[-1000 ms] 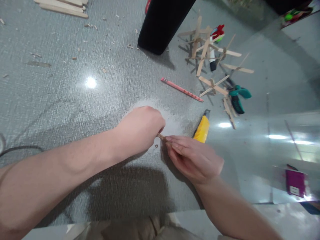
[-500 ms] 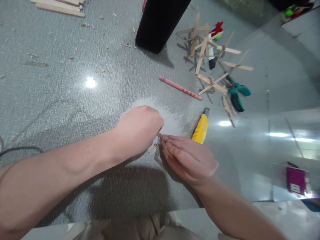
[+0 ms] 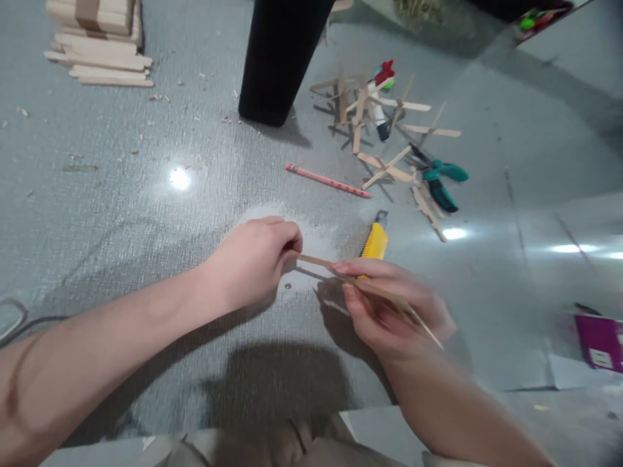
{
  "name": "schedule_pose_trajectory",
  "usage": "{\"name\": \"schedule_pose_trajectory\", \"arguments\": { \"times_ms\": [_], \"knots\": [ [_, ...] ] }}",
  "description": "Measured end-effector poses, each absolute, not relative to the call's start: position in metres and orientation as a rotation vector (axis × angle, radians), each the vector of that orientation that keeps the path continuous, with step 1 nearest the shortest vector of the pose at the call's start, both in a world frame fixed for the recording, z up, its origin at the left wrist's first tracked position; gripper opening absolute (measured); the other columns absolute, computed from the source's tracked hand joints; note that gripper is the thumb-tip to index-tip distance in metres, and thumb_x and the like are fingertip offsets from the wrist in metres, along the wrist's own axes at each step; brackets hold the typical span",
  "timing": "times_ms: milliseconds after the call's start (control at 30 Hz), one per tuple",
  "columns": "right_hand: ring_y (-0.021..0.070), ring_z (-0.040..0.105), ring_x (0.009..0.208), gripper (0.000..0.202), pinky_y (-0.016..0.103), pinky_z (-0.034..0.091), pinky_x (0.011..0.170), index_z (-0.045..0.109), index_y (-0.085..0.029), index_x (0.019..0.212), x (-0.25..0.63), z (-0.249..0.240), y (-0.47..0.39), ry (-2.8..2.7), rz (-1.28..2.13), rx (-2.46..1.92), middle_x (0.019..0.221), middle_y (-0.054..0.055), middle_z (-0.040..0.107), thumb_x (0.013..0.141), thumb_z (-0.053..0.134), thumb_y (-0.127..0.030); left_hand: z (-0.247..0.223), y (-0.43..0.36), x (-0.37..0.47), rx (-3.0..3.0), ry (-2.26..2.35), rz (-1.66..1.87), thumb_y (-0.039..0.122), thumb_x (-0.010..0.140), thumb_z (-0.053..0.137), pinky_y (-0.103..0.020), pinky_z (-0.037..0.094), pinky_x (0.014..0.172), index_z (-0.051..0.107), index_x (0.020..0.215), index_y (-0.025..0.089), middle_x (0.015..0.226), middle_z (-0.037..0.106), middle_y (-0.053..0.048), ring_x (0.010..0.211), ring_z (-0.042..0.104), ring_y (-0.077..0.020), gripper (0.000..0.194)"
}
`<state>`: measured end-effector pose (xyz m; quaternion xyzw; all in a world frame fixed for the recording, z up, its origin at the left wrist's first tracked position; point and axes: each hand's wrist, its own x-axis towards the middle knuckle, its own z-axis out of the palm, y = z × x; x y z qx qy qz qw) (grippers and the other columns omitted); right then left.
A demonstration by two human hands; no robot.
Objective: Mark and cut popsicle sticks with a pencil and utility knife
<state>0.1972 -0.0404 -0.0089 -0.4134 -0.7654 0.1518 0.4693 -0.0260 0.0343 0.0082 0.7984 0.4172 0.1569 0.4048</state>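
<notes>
My left hand (image 3: 257, 263) is closed on one end of a thin wooden craft stick (image 3: 315, 261), just above the grey table. The stick's other end runs to the fingertips of my right hand (image 3: 403, 301). Pinched in my right hand is a flat brown strip (image 3: 389, 296), its far edge sticking out past the palm; its kind is unclear. Pale dust (image 3: 311, 235) lies under and beyond the hands. A yellow utility knife (image 3: 376, 241) is just behind the right fingers, which partly cover it.
Beyond lie a pink pencil (image 3: 328, 181), green-handled pliers (image 3: 442, 181) and several crossed craft-stick pieces (image 3: 387, 168) around a white marker (image 3: 379, 118). A tall black object (image 3: 280, 58) stands at the back. Bundled craft sticks (image 3: 104, 58) are far left, a purple packet (image 3: 599, 340) far right.
My right hand has drawn back to the right, away from my left hand, exposing more of the stick and the brown strip. The view has shifted, bringing more of the bundled sticks into sight.
</notes>
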Motion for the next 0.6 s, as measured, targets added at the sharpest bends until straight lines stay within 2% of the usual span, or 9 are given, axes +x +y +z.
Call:
{"name": "schedule_pose_trajectory", "arguments": {
  "times_ms": [100, 200, 300, 500, 600],
  "knots": [
    [0.0237, 0.078, 0.093, 0.040, 0.039, 0.068, 0.081, 0.067, -0.020, 0.108, 0.197, -0.003, -0.041, -1.918, 0.342, -0.996, 0.104, 0.008, 0.078, 0.077, 0.073, 0.003, 0.013, 0.031, -0.026, 1.763, 1.102, 0.442, 0.011, 0.091, 0.056, -0.030, 0.052, 0.076, 0.069, 0.106, 0.019, 0.090, 0.075, -0.001, 0.080, 0.069, -0.0158, 0.021],
    [0.0198, 0.078, 0.087, 0.035, 0.032, 0.067, 0.077, 0.067, -0.020, 0.106, 0.195, -0.001, -0.041, -1.911, 0.260, -1.034, 0.102, 0.007, 0.079, 0.078, 0.076, 0.001, 0.013, 0.024, -0.023, 1.656, 1.116, 0.455, 0.012, 0.092, 0.056, -0.032, 0.054, 0.083, 0.069, 0.119, 0.020, 0.101, 0.078, -0.002, 0.087, 0.071, -0.0166, 0.030],
    [0.0179, 0.078, 0.085, 0.032, 0.028, 0.067, 0.077, 0.067, -0.020, 0.102, 0.193, -0.002, -0.041, -1.928, 0.270, -1.056, 0.100, 0.007, 0.080, 0.079, 0.075, 0.000, 0.011, 0.018, -0.020, 1.595, 1.105, 0.454, 0.013, 0.094, 0.055, -0.031, 0.055, 0.085, 0.071, 0.119, 0.019, 0.105, 0.078, -0.003, 0.090, 0.072, -0.0167, 0.031],
    [0.0184, 0.078, 0.083, 0.025, 0.031, 0.068, 0.075, 0.066, -0.023, 0.101, 0.189, -0.007, -0.040, -1.902, 0.401, -1.046, 0.098, 0.006, 0.080, 0.084, 0.073, -0.006, 0.008, 0.013, -0.017, 1.518, 1.055, 0.428, 0.024, 0.092, 0.061, -0.030, 0.057, 0.082, 0.072, 0.121, 0.020, 0.106, 0.079, -0.003, 0.088, 0.073, -0.0166, 0.031],
    [0.0179, 0.078, 0.080, 0.022, 0.031, 0.068, 0.073, 0.066, -0.023, 0.098, 0.187, -0.006, -0.039, -1.891, 0.409, -1.069, 0.096, 0.004, 0.080, 0.084, 0.074, -0.007, 0.010, 0.013, -0.016, 1.498, 1.030, 0.422, 0.023, 0.090, 0.063, -0.029, 0.058, 0.078, 0.073, 0.119, 0.020, 0.103, 0.079, -0.002, 0.085, 0.073, -0.0160, 0.031]
  ]
}}
